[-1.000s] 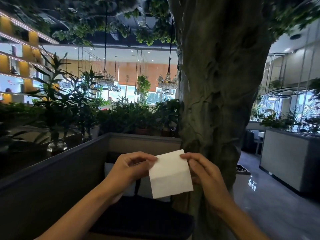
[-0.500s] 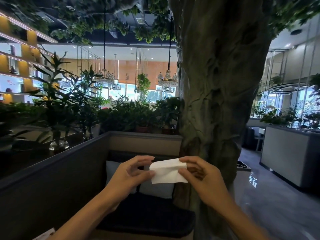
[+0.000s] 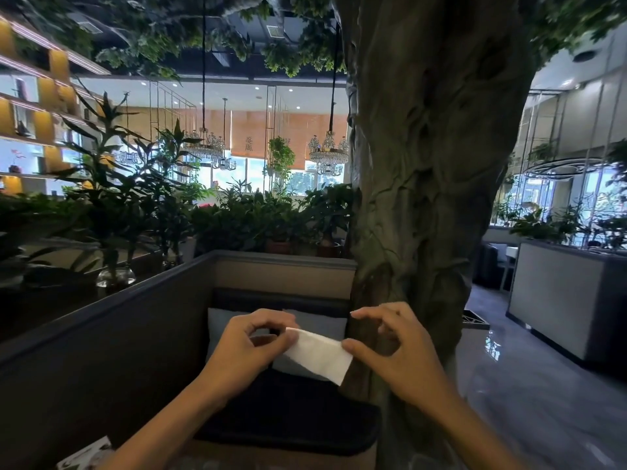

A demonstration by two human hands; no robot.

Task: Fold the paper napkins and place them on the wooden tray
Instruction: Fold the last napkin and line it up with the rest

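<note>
1. Far left, potted plants (image 3: 112, 198) line a ledge behind a dark booth partition (image 3: 101, 334); none of it bears on the work in hand.
2. The left hand (image 3: 244, 351) is raised in mid-air over the booth seat, its thumb and fingers (image 3: 288, 337) pinched narrow on the left end of a white paper napkin (image 3: 317, 356).
3. The napkin, folded to a narrow strip, spans the gap between both hands and tilts down to the right, its lower corner hanging free in front of a grey cushion (image 3: 325, 325).
4. The right hand (image 3: 397, 354) pins the napkin's right end with the thumb; the other fingers curl loosely above, clear of the paper.
5. Right of the hands rises a broad tree trunk (image 3: 424, 164), then a polished floor (image 3: 543, 385).
6. The wooden tray is not in view, so placement looks some way off.
7. Likely risks: with no counter beneath, the thin paper may skew or crease unevenly, and a slackened pinch could drop it onto the seat.
</note>
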